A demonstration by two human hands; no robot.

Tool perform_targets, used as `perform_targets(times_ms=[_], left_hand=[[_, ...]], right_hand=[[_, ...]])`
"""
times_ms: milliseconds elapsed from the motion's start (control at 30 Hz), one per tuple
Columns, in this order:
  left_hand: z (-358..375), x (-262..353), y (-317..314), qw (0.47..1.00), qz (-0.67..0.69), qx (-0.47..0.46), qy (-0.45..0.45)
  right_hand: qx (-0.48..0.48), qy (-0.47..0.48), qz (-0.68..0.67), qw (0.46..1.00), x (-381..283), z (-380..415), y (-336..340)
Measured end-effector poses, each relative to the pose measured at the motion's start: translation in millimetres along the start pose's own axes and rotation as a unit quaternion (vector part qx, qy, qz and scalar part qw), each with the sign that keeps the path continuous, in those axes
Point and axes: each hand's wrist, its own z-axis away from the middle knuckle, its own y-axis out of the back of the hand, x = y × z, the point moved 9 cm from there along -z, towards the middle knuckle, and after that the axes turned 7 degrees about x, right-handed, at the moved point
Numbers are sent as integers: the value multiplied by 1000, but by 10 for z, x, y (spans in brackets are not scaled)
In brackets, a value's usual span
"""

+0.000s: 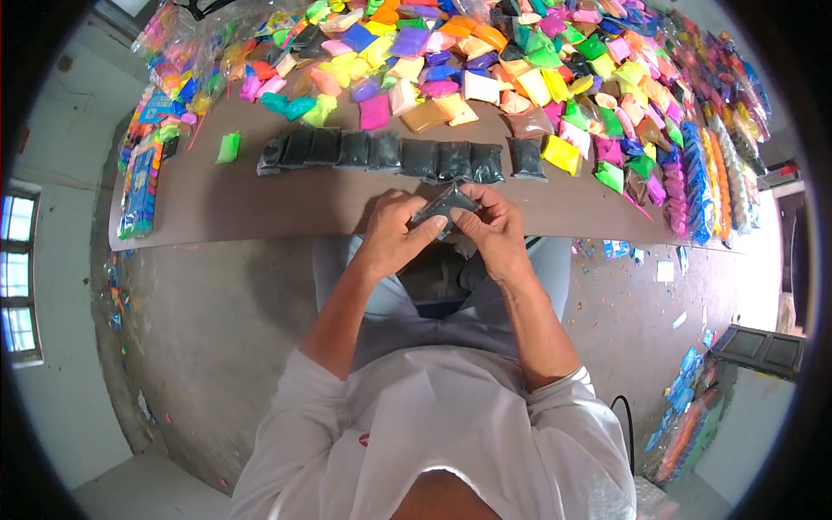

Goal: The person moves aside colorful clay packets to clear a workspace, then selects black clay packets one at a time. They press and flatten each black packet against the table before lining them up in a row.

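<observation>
Both my hands pinch one small black packet (448,203) in clear wrapping, held at the table's front edge above my lap. My left hand (398,227) grips its left end, the thumb lying along the lower side. On its right end, my right hand (494,224) has thumb and fingers closed. Just beyond my hands lies a row of several black packets (354,149), side by side and overlapping at the left. One more black packet (527,159) sits slightly apart at the row's right end.
A big heap of coloured packets (416,42) covers the table's far side. A lone green packet (229,147) lies left. Bagged rows of packets (139,192) stand at the left edge, others (696,182) at the right. Scraps (615,250) litter the floor.
</observation>
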Motion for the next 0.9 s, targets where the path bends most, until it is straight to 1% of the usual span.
perform_targets(times_ms=[100, 167, 200, 267, 300, 333, 400, 433, 467, 500, 533, 600, 633, 700, 733, 800, 833, 900], left_hand=[[-17, -39, 8, 999, 34, 10, 6], [-7, -63, 1, 999, 30, 15, 6], [-15, -73, 13, 999, 25, 23, 9], [-20, -42, 12, 1000, 24, 17, -2], [-30, -20, 15, 1000, 22, 14, -13], [-37, -23, 21, 1000, 22, 13, -14], [-39, -12, -13, 1000, -3, -13, -28], [-44, 2, -2, 999, -3, -12, -29], [-43, 34, -27, 997, -56, -30, -38], [-45, 52, -71, 992, -108, -49, -49], [-30, 62, -106, 992, -105, -49, -51], [-6, 84, -48, 997, -49, 26, -44], [-2, 82, -56, 998, -47, 26, -43], [-2, 142, -26, 994, -59, 46, -75], [-18, 146, -33, 994, -56, 46, -77], [-1, 144, -33, 994, -57, 55, -74], [7, 163, -36, 994, -53, 55, -75], [4, 128, -18, 996, -65, 59, -35]], right_hand=[[-6, -18, -13, 1000, -5, 11, -16], [10, -43, 35, 998, 84, 4, 1], [13, -41, 35, 998, 82, 2, -40], [24, 18, 31, 999, -8, 24, -118], [9, 27, 54, 998, 32, 23, -131], [9, 28, 54, 998, 57, 35, -132], [16, 60, 72, 995, 39, 80, -168], [21, 70, 13, 997, 12, 89, -186], [21, 71, 14, 997, 8, 97, -155], [70, 89, 80, 990, -21, 101, -6], [119, 106, 147, 976, -83, 115, 149], [189, 149, 166, 956, -443, 68, 522], [192, 162, 202, 947, -597, 0, 736], [189, 200, 177, 945, -747, -189, 1183], [191, 196, 194, 942, -811, -258, 1375], [164, 138, 342, 915, -900, -386, 1659], [166, 138, 345, 914, -923, -419, 1780], [72, 35, 337, 938, -704, -515, 1803]])
